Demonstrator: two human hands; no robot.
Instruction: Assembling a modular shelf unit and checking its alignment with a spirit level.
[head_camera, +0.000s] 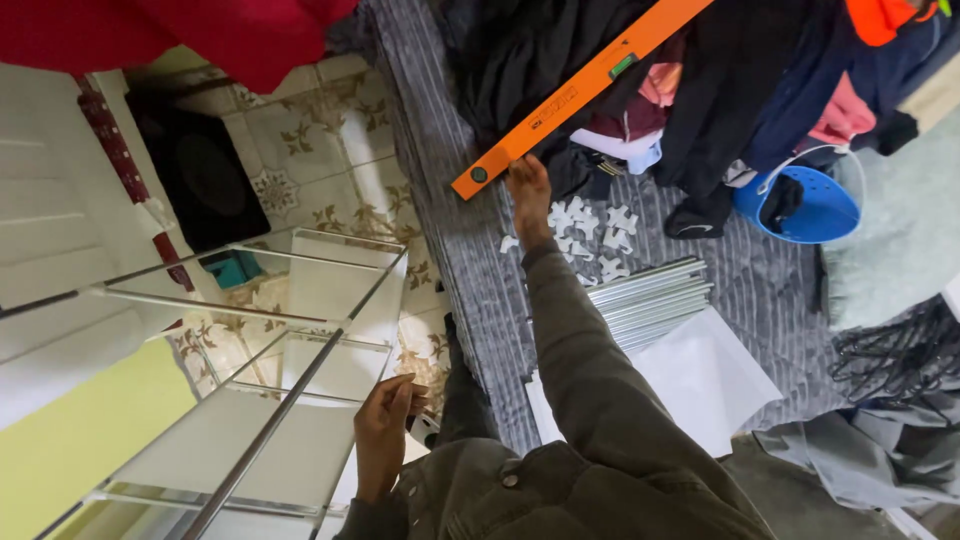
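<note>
Around the right hand (528, 190) the bed (470, 250) is crowded: orange level (580, 95) above, white connectors (590, 240) beside, seemingly bare stripes leftward.

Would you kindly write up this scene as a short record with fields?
Setting: grey striped bed cover beside a patterned tile floor
Right hand: stretched out over the white plastic connectors, at the end of the orange spirit level
Left hand: open, resting against the metal-framed panel shelf
Nearby: bundle of metal rods, white panels, blue basket, dark clothes
</note>
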